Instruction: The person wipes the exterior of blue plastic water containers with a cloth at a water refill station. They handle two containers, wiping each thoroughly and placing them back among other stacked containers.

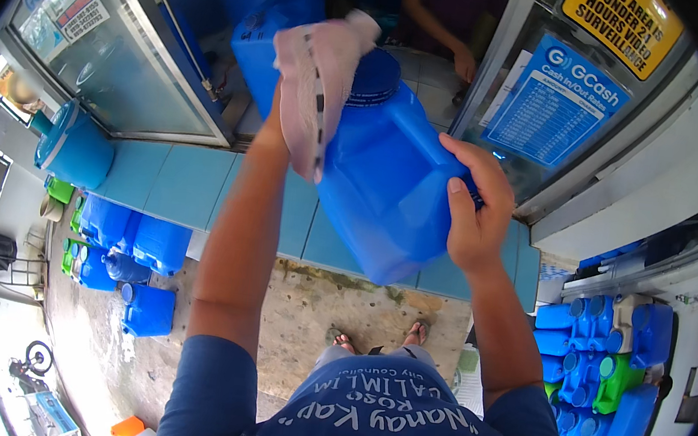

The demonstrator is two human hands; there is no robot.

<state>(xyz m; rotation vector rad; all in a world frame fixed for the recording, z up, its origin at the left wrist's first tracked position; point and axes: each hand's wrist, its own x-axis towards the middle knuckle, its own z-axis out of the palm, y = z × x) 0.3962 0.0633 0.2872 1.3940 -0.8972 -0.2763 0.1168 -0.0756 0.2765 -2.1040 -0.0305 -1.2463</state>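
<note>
A blue plastic water jug point(385, 183) with a dark blue screw cap point(375, 75) is tilted above the blue-tiled ledge point(191, 184). My right hand point(483, 201) grips the jug at its right side, thumb and fingers apart around the edge. A pink cloth with a dark striped band point(312, 91) covers most of my left hand point(278, 113), which holds it against the jug's upper left side near the cap. The cloth is blurred, and the fingers beneath it are hidden. Another blue jug point(255, 46) stands just behind, in the opening.
Beyond the opening, a person's hand point(465, 63) hangs near the tiled floor. A glass door point(151, 85) flanks the left side; a teal bucket point(76, 145) sits on the ledge. Several jugs point(148, 311) stand on the concrete floor at left, and more are stacked point(583, 374) at right.
</note>
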